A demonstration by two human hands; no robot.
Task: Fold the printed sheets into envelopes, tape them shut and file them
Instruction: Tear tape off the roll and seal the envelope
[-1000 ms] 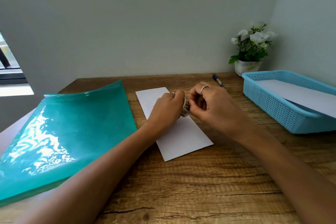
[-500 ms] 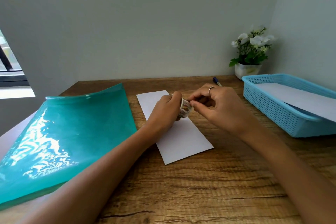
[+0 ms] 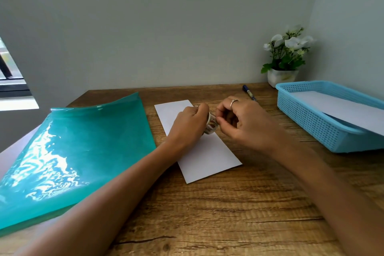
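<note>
On my left the big green folder (image 3: 70, 151) covers that side of the table (image 3: 218, 214), with its far edge curled up. On my right the blue basket (image 3: 324, 124) stands like a wall, with paper (image 3: 340, 108) hanging over its rim. At the back sit a flower pot (image 3: 282, 77) and a pen (image 3: 248, 92). The white folded sheet (image 3: 207, 158) lies flat in the middle. The wood near me is bare, so my hands can slide there.
</note>
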